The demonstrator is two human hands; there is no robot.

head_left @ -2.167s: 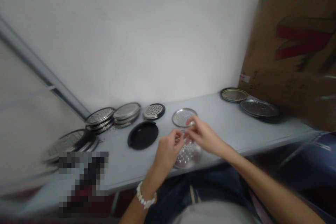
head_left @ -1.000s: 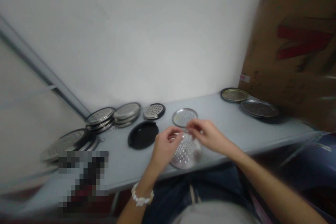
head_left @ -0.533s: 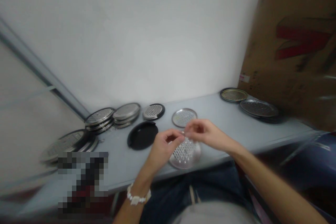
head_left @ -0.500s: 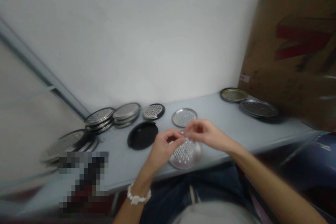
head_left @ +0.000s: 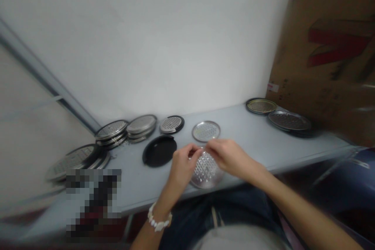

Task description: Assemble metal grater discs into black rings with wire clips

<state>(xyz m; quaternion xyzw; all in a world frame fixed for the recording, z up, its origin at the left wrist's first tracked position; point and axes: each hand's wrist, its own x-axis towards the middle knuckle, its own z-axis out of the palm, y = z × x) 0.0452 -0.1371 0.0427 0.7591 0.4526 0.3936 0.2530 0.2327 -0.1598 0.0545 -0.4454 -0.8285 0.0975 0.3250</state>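
A round perforated metal grater disc [head_left: 207,172] lies at the table's front edge, right under my hands. My left hand [head_left: 186,162] is above its left side, thumb and fingers pinched together. Over the disc's upper right side, my right hand [head_left: 224,154] is closed too, its fingertips close to those of the left. Whatever small thing is between the fingertips, if any, is too small and blurred to make out. Just beyond the hands lies a second perforated disc with a plain rim [head_left: 206,131]. A black round lid or tray [head_left: 159,151] rests left of my left hand.
Stacked grater discs [head_left: 112,131] and more round metal pieces [head_left: 141,127] stand along the wall at left. A disc with a black rim [head_left: 172,124] lies near them. Two dark-rimmed discs [head_left: 289,121] sit at right, before a large cardboard box [head_left: 325,66].
My hands have come slightly nearer each other, and the fingers are more closed. The right hand has dipped a little. The discs have stayed in place.
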